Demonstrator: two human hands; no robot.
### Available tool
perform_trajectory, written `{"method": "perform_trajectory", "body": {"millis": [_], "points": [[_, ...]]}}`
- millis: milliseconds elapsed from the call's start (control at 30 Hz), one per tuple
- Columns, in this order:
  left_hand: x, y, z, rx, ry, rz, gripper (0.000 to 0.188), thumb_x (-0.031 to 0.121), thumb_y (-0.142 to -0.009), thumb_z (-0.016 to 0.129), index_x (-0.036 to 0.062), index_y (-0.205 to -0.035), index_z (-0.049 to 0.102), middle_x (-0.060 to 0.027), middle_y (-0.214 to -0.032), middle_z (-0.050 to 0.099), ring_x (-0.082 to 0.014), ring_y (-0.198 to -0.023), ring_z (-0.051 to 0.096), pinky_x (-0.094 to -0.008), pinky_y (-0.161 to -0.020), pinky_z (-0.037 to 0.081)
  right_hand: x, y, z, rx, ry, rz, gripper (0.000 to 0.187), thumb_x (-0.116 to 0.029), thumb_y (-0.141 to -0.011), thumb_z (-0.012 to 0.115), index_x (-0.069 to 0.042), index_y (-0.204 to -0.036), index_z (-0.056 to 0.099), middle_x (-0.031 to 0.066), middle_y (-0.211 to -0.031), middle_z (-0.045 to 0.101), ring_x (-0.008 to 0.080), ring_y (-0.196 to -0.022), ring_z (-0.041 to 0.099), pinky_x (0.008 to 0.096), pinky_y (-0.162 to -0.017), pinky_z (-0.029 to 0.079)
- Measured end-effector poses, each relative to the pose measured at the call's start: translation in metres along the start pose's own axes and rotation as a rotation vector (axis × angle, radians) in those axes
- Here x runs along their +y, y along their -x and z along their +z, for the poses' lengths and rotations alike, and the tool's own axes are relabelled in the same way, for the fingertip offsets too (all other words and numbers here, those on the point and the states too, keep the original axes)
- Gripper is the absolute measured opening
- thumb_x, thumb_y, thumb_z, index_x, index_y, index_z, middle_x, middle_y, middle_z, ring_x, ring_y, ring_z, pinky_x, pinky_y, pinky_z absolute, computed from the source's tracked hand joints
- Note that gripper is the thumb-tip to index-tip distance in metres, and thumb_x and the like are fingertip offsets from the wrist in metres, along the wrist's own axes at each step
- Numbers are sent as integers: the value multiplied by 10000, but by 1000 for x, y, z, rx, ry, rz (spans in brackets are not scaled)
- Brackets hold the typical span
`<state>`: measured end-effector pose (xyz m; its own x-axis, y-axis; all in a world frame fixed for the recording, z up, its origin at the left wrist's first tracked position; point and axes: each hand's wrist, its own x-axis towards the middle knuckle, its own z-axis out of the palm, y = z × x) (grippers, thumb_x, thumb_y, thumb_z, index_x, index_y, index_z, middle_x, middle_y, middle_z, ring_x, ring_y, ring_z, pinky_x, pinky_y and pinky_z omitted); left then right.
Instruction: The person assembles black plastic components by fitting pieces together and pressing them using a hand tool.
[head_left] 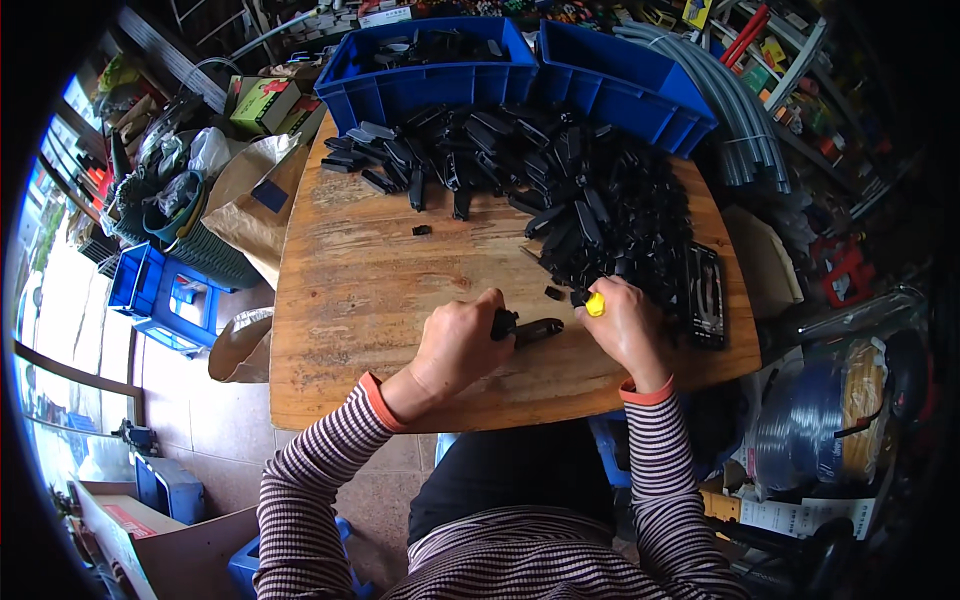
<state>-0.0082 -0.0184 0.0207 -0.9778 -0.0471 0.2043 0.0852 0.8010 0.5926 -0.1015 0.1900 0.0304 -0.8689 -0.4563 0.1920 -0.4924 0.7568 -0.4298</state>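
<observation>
My left hand is closed around a black plastic part above the near middle of the wooden table. An elongated dark piece points right from beside those fingers; I cannot tell whether it joins the held part. To the right, my right hand grips a small yellow-and-black tool, its yellow end showing between thumb and fingers. The rest of this tool is hidden by the hand. A small black piece lies just left of it, and a large heap of black plastic parts is beyond.
Two blue crates stand at the table's far edge, the left one holding dark parts. A dark tray lies at the right edge. Grey coiled pipes are beyond at right; a brown paper bag stands at left.
</observation>
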Motion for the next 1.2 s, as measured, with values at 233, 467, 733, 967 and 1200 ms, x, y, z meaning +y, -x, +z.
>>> {"method": "perform_trajectory", "body": {"millis": [233, 467, 733, 967, 1200], "points": [[-7, -8, 4, -24, 21, 32, 292, 201, -733, 740, 28, -908, 583, -165, -689, 649, -342, -655, 665, -409, -594, 534, 13, -1, -4, 91, -148, 61, 192, -65, -782, 724, -8, -903, 587, 145, -816, 675, 287, -772, 681, 328, -672, 513], [3, 3, -1, 1, 83, 103, 272, 187, -742, 734, 39, -912, 581, -175, -719, 641, -350, -676, 659, -410, -617, 524, -10, 10, -11, 165, -357, -191, 165, -16, -799, 701, -23, -925, 595, 149, -797, 657, 320, -722, 666, 342, -608, 510], [-2, -2, -15, -197, 348, 400, 346, 120, -696, 729, 1, -993, 598, -173, -975, 643, -317, -874, 646, -388, -698, 539, -18, 8, -8, 129, -326, -252, 197, 39, -756, 704, -19, -910, 597, 133, -824, 654, 299, -733, 669, 332, -613, 517], [-13, -11, 4, -277, 28, 812, 526, 114, -632, 708, -29, -1125, 593, -178, -1174, 563, -298, -1026, 588, -369, -777, 554, -20, 4, -1, 101, -271, -308, 240, 60, -695, 708, -21, -891, 596, 125, -817, 625, 305, -739, 649, 353, -610, 511], [-3, -7, 18, -268, 69, 771, 540, 108, -634, 683, -66, -1133, 572, -175, -1169, 548, -297, -985, 580, -360, -770, 554, -20, 0, 5, 72, -220, -292, 233, 60, -679, 709, -15, -860, 585, 129, -791, 601, 332, -718, 628, 371, -593, 499]]}}
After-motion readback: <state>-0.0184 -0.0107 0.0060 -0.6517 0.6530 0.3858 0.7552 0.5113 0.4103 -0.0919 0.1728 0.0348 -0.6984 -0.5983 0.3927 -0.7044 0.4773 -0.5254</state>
